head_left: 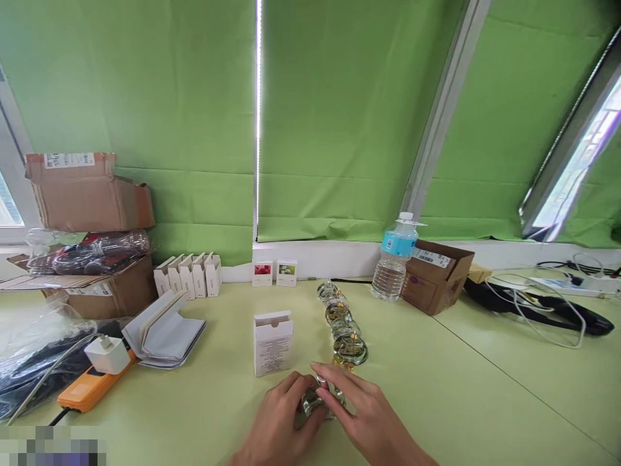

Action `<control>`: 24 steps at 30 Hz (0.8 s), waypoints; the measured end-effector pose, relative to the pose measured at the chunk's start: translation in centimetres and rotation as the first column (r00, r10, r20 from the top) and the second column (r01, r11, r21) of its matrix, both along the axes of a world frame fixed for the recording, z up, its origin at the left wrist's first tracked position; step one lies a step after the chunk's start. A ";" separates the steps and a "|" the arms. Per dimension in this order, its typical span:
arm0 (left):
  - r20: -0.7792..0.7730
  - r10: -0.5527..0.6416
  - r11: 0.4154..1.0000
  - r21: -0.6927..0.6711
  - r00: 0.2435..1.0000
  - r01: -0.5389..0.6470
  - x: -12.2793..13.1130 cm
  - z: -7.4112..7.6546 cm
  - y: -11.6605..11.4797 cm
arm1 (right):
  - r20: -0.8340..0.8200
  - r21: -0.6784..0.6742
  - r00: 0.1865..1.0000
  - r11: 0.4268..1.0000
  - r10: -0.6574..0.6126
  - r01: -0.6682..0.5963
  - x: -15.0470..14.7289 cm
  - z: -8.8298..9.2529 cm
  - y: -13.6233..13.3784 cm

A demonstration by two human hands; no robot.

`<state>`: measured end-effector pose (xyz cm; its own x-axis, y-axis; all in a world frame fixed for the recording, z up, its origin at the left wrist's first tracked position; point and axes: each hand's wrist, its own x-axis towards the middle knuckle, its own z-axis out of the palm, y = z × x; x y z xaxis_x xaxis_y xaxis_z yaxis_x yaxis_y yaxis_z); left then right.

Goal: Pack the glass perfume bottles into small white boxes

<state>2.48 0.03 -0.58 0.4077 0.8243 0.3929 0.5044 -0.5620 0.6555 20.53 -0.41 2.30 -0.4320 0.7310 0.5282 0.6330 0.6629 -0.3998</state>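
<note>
Both of my hands meet low in the middle of the view over a small clear glass bottle (314, 402) with a gold tint. My left hand (281, 421) curls round its left side and my right hand (361, 414) covers its right side, fingers bent onto it. Just behind the hands an open white carton (273, 343) stands upright on the pale green table (460, 388). A row of similar glass bottles (342, 320) runs away from my hands toward the wall.
Several white cartons (189, 275) and two small printed boxes (274, 273) line the wall. A water bottle (395, 259) and a cardboard box (436, 275) stand right. Left: cardboard boxes (92, 194), flat white cartons (162, 330), an orange power strip (92, 385) with charger. Cables (538, 304) lie far right.
</note>
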 end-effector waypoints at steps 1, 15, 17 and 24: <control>-0.001 -0.002 1.000 -0.001 1.000 0.002 0.0 0.0 0.0 | -0.018 0.012 1.000 1.000 0.012 -0.012 0.0 -0.1 0.1; 0.010 -0.014 1.000 -0.025 1.000 0.014 0.0 0.1 -0.1 | -0.087 0.062 0.996 0.998 0.022 -0.017 0.0 -1.0 0.4; 0.017 -0.017 0.999 -0.028 1.000 0.017 0.0 0.1 -0.2 | -0.093 0.055 0.995 0.998 0.020 -0.015 -0.1 -0.8 0.4; 0.026 -0.022 0.999 -0.042 0.999 0.023 0.0 0.0 -0.1 | -0.133 0.035 0.991 0.999 0.026 -0.021 -0.4 -0.2 0.1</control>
